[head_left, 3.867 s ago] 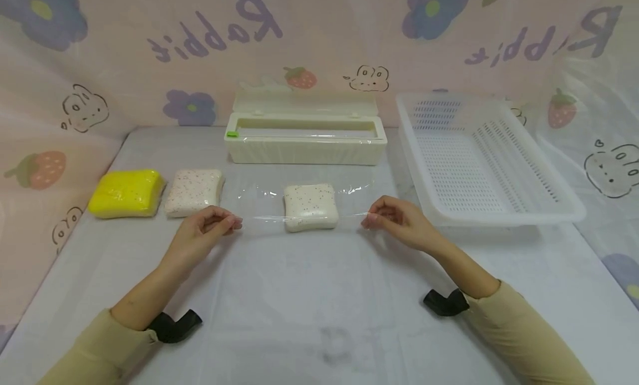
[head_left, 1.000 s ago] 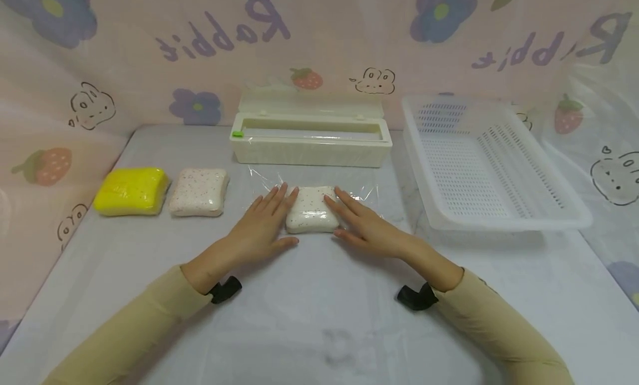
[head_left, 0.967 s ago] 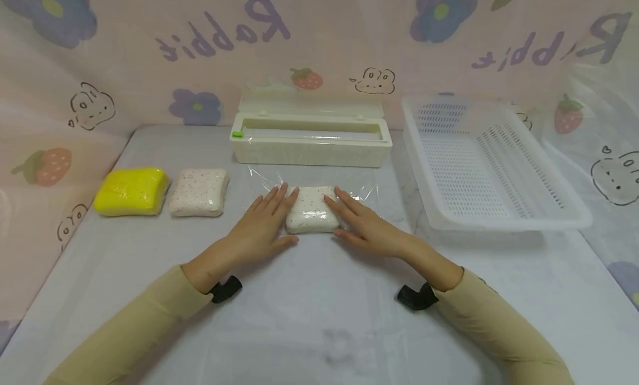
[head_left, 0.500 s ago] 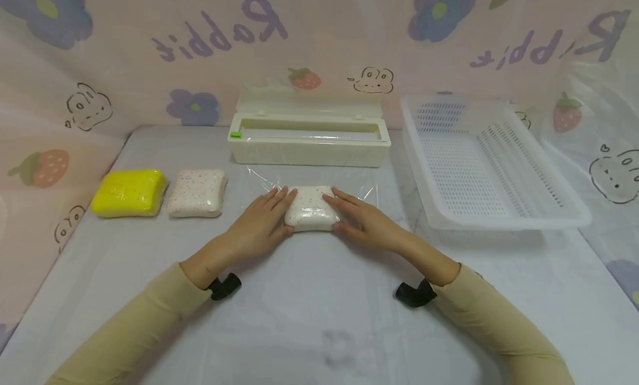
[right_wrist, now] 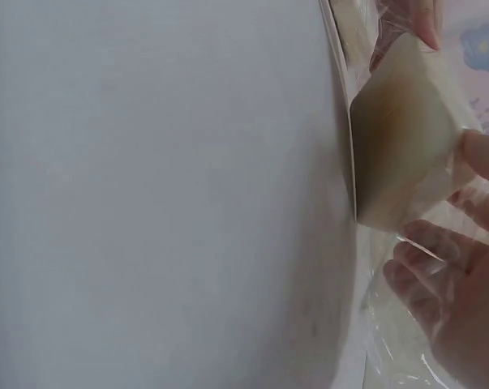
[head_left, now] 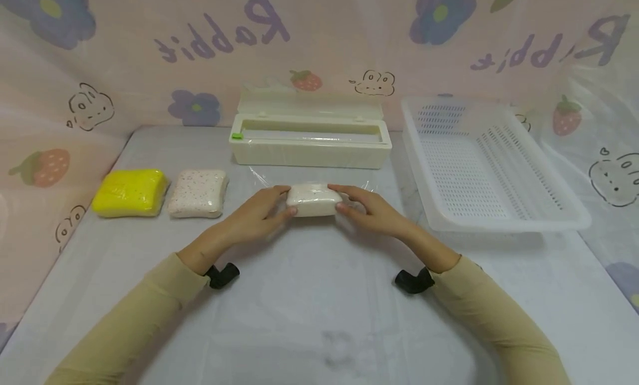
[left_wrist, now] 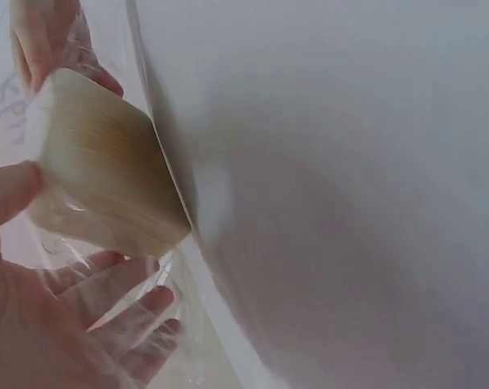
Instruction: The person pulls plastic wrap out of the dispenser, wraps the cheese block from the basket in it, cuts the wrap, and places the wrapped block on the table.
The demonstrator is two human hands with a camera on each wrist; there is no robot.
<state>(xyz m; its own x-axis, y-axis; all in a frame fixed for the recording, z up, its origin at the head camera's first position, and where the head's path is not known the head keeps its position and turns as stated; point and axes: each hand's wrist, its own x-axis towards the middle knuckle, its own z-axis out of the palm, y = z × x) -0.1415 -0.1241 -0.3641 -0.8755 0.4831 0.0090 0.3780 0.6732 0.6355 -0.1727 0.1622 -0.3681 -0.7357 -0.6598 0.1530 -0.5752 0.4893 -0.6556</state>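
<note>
In the head view, a white speckled pillow-shaped block [head_left: 314, 201] is held between both hands, its near edge tilted up off the table. My left hand [head_left: 257, 216] grips its left side, thumb on the near face and fingers at the far edge. On the right side, my right hand [head_left: 371, 210] grips it the same way. Clear cling film [right_wrist: 439, 227] lies over the block and the fingers, as both wrist views show. The block's brownish-shaded underside [left_wrist: 106, 154] faces the left wrist camera.
Behind the block stands a cream cling film dispenser [head_left: 312, 155], lid raised. Left lie a yellow wrapped block [head_left: 131, 192] and a pink-speckled wrapped block [head_left: 198, 193]. A white perforated basket [head_left: 504, 224] stands at the right. A printed curtain [head_left: 319, 41] hangs behind.
Earlier, both hands pinched the film's near edge apart, then pressed flat beside the block. Now they grip its sides, and its near edge has been tipped up and away.
</note>
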